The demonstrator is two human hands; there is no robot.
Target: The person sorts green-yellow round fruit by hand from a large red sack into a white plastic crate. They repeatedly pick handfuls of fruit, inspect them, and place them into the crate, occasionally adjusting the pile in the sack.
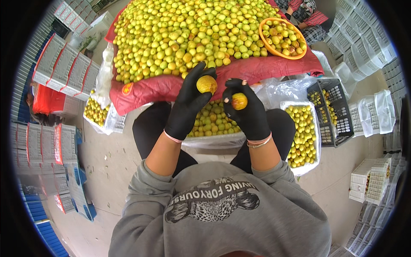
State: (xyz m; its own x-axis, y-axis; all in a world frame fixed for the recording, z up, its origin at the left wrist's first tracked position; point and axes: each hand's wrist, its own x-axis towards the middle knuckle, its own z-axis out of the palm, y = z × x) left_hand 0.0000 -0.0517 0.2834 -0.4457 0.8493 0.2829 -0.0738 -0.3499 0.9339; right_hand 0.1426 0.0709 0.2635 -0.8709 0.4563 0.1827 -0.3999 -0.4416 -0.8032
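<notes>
My left hand, in a black glove, holds a yellow-green jujube-like fruit with brown specks between thumb and fingers. In my right hand, also gloved and with some bare fingertips showing, rests a smaller fruit blushed red and yellow. Both hands are raised above my lap, near the front edge of a red padded cloth. On that cloth lies a broad heap of green-yellow fruit. Below my hands, between my knees, stands a lined crate full of similar fruit.
An orange basket of redder fruit sits at the heap's right. Lined crates of fruit stand at the right and left, beside a black plastic crate. Stacked white crates line both sides. Another person's sleeve shows top right.
</notes>
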